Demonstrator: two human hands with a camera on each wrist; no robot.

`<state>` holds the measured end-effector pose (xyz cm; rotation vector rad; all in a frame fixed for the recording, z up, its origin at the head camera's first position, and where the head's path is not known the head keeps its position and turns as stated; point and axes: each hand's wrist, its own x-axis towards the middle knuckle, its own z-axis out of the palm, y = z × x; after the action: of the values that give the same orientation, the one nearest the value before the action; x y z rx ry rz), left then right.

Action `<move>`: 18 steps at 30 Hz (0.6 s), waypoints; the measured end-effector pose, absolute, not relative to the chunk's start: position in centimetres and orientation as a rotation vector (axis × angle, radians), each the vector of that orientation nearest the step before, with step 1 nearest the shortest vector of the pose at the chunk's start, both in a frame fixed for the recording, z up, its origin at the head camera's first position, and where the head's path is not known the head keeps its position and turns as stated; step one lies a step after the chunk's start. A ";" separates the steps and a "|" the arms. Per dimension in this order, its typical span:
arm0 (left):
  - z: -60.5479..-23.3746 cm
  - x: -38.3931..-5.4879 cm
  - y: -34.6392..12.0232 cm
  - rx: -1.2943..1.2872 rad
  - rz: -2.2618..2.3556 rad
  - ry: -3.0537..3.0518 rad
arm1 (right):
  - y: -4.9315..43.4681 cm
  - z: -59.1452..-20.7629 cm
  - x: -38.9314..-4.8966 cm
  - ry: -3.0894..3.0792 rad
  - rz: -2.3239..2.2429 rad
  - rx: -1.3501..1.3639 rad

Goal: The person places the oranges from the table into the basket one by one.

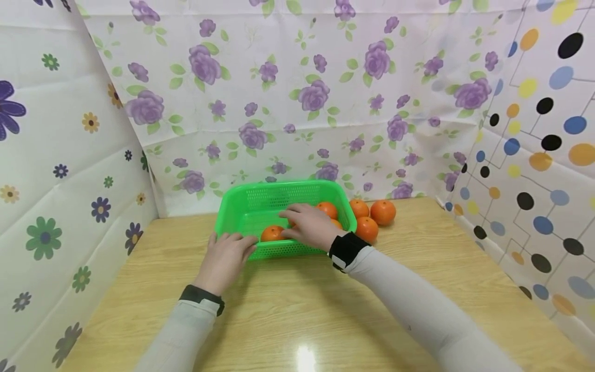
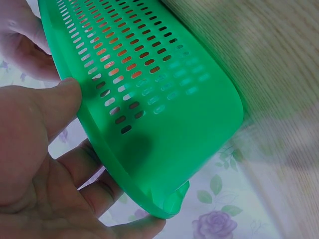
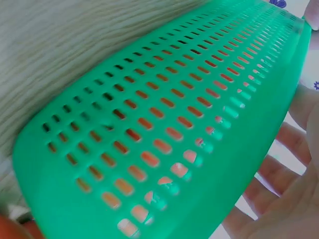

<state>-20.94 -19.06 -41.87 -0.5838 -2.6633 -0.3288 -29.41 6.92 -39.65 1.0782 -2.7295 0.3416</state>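
Note:
My left hand (image 1: pixel 225 261) grips the front left rim of a green plastic basket (image 1: pixel 253 194); in the left wrist view its thumb (image 2: pixel 65 99) presses the outside of the rim and its fingers curl behind. Over the basket's right half reaches my right hand (image 1: pixel 311 225), its thumb beside a mandarin (image 1: pixel 271 233) near the front wall. Orange shows between that thumb and the fingers. The basket's wall (image 3: pixel 45 184) hides the fingertips in the right wrist view, so I cannot tell whether they hold a mandarin. Another mandarin (image 1: pixel 327 209) lies at the basket's right end.
Outside the basket's right end several mandarins (image 1: pixel 383 212) sit close together on the wooden table (image 1: pixel 288 305). A flowered cloth (image 1: pixel 279 103) hangs right behind the basket. Patterned sheets stand on the left and right sides.

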 end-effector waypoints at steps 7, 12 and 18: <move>-41.9 -20.9 -19.1 -0.579 -0.339 -2.663 | 9.2 -40.2 -28.7 -2.566 0.363 1.041; -41.9 -20.9 -19.0 -0.577 -0.343 -2.664 | 10.7 -40.2 -27.7 -2.466 0.414 1.064; -41.8 -20.9 -19.1 -0.573 -0.348 -2.668 | 12.2 -39.9 -26.9 -2.512 0.390 0.992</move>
<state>-20.88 -19.06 -41.84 -0.5729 -2.6679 -0.3483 -26.88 12.17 -39.89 0.9922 -2.5120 0.3905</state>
